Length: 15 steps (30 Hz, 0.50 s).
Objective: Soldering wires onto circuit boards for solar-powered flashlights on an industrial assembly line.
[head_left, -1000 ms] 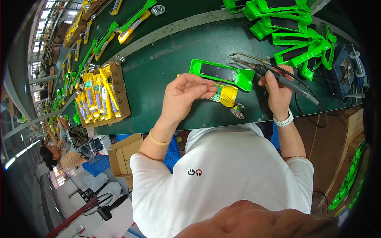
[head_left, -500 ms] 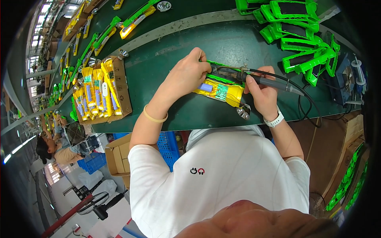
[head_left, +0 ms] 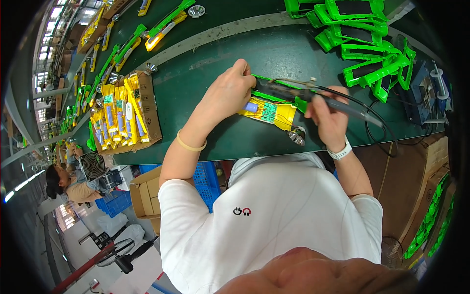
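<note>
In front of me lies a green plastic casing (head_left: 299, 104) with a dark panel. Beside it, on the near side, is a yellow lamp housing (head_left: 287, 114) with a purple battery cell (head_left: 251, 107), a green circuit board (head_left: 268, 111) and thin wires. A shiny lamp reflector (head_left: 296, 137) lies at its right end. My left hand (head_left: 227, 93) is closed at the casing's left end; its fingertips and what they pinch are hidden. My right hand (head_left: 329, 121) grips a soldering iron (head_left: 350, 109), blurred by motion, its front part over the casing.
A carton (head_left: 154, 115) of yellow housings stands left. Green casings (head_left: 364, 68) are heaped at the far right, by a blue soldering station (head_left: 416, 100) with a solder spool (head_left: 439, 83). The iron's black cable (head_left: 384, 134) loops near the table's right edge. A co-worker (head_left: 61, 179) sits far left.
My right hand has moved slightly right and lowered toward me with the soldering iron, which now blurs. My left hand stays at the casing's left end.
</note>
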Each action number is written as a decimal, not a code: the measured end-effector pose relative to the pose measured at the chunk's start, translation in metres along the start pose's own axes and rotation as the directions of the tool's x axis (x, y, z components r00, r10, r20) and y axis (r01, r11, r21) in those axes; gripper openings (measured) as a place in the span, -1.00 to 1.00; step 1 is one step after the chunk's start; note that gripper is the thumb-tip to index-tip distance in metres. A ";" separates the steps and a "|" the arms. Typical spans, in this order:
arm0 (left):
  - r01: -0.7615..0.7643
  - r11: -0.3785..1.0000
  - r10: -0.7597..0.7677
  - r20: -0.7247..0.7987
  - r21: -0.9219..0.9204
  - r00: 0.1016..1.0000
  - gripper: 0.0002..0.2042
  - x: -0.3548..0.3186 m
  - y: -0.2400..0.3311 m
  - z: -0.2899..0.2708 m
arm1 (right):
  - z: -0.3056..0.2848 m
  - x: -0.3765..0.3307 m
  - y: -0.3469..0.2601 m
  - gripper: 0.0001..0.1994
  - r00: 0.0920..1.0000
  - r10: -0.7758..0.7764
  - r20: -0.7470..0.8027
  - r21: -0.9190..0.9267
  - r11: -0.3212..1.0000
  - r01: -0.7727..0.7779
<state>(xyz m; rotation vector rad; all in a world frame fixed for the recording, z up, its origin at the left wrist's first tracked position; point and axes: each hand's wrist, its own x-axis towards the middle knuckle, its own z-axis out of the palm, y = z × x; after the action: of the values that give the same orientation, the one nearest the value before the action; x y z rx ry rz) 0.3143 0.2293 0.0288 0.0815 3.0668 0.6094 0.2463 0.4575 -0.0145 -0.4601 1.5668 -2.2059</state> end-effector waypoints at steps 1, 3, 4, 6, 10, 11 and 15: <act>-0.003 1.000 0.003 -0.001 0.001 1.000 -0.92 0.000 0.000 0.000 | -0.007 -0.004 -0.005 -0.78 0.996 -0.087 -0.036 -0.004 0.996 0.087; 0.000 1.000 0.000 -0.004 0.012 1.000 -0.92 0.001 0.002 -0.001 | -0.030 -0.012 -0.013 -0.79 0.974 -0.176 -0.141 -0.036 0.984 0.173; -0.005 1.000 0.006 -0.006 0.013 1.000 -0.92 0.002 0.002 -0.001 | -0.040 -0.013 -0.016 -0.79 0.953 -0.228 -0.200 -0.030 0.974 0.227; -0.006 1.000 0.006 0.001 0.015 1.000 -0.91 0.003 0.002 0.000 | -0.061 -0.017 -0.028 -0.74 0.921 -0.321 -0.220 -0.028 0.946 0.323; -0.002 0.999 0.002 0.004 0.034 1.000 -0.91 0.000 0.001 -0.002 | -0.086 -0.016 -0.043 -0.63 0.850 -0.478 -0.220 -0.034 0.875 0.483; 0.005 0.999 -0.006 0.004 0.035 1.000 -0.91 -0.002 0.001 -0.002 | -0.091 -0.009 -0.043 -0.61 0.829 -0.515 -0.219 -0.029 0.853 0.522; 0.003 1.000 -0.003 0.014 0.019 1.000 -0.91 0.001 0.007 -0.003 | -0.106 0.008 -0.061 -0.50 0.850 -0.524 0.063 -0.333 0.792 0.512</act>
<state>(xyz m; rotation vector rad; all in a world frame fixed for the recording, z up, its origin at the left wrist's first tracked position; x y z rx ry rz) 0.3132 0.2343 0.0341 0.0814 3.0593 0.5777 0.1804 0.5583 0.0095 -1.0820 2.0434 -2.3181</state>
